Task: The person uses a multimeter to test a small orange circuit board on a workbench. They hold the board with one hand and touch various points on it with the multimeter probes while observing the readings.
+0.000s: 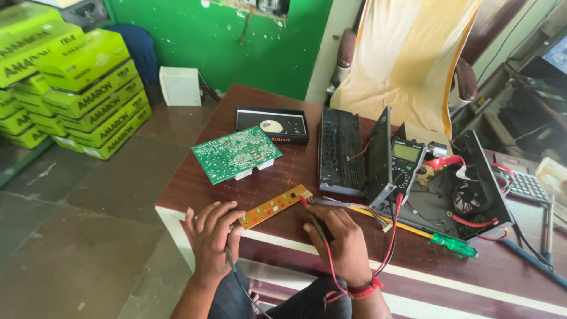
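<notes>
Hands work at near edge of brown tabletop [195, 189]. Left hand [211, 236] is clenched round a black probe [229, 255], fingertips touching near-left end of narrow yellow circuit strip [274, 205]. Right hand [342, 245] pinches a red probe [313, 218], tip pressed to far-right end of same strip; red lead runs back past wrist w/ red thread band [363, 289]. Strip lies flat, angled, btwn both hands, just near of green circuit board [236, 153]. Right of strip: opened black appliance casing [348, 150] w/ a multimeter [404, 162] propped against it, wires & a fan [472, 198] in the tray beyond. Green-handled screwdriver [452, 243] lies near right. Small black box [273, 124] sits far of the green board. Lime-green cartons [77, 82] are stacked on floor, far left.
</notes>
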Action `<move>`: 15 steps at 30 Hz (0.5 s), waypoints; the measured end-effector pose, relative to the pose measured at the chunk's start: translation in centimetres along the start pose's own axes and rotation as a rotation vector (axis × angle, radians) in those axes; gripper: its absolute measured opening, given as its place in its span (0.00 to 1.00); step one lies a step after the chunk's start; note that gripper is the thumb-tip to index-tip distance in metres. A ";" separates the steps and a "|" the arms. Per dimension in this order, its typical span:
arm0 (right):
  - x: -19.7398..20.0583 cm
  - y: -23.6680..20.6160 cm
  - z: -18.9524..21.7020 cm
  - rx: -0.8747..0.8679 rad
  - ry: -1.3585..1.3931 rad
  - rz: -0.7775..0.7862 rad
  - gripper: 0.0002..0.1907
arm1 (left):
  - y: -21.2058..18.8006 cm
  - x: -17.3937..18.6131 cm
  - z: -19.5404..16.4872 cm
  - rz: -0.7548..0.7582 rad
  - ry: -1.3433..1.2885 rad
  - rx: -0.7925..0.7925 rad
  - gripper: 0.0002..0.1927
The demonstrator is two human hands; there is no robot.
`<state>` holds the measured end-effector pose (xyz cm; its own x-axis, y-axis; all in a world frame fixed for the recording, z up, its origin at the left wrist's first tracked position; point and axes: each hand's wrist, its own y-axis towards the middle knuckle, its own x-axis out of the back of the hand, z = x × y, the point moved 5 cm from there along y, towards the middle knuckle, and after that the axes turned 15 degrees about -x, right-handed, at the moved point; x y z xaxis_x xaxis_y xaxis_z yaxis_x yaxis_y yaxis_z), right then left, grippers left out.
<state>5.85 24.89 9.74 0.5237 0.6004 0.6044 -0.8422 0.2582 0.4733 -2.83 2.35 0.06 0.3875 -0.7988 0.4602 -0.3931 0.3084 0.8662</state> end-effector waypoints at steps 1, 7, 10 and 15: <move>-0.2 0.2 0.0 0.012 -0.017 0.007 0.17 | -0.1 -0.3 0.3 -0.019 0.000 0.000 0.12; -0.9 1.3 -0.7 -0.048 -0.037 -0.018 0.19 | -0.6 -1.6 1.8 -0.058 0.018 -0.054 0.11; -1.2 1.3 -1.3 -0.111 -0.007 0.015 0.18 | -1.0 -2.1 2.2 -0.050 0.033 -0.064 0.12; -1.1 1.3 -1.9 -0.131 0.005 -0.024 0.17 | -1.0 -3.0 2.5 -0.114 0.121 -0.105 0.14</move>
<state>3.93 25.94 8.46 0.5438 0.5961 0.5907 -0.8389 0.3694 0.3996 -5.72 3.18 -2.65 0.5245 -0.7658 0.3720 -0.2537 0.2765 0.9269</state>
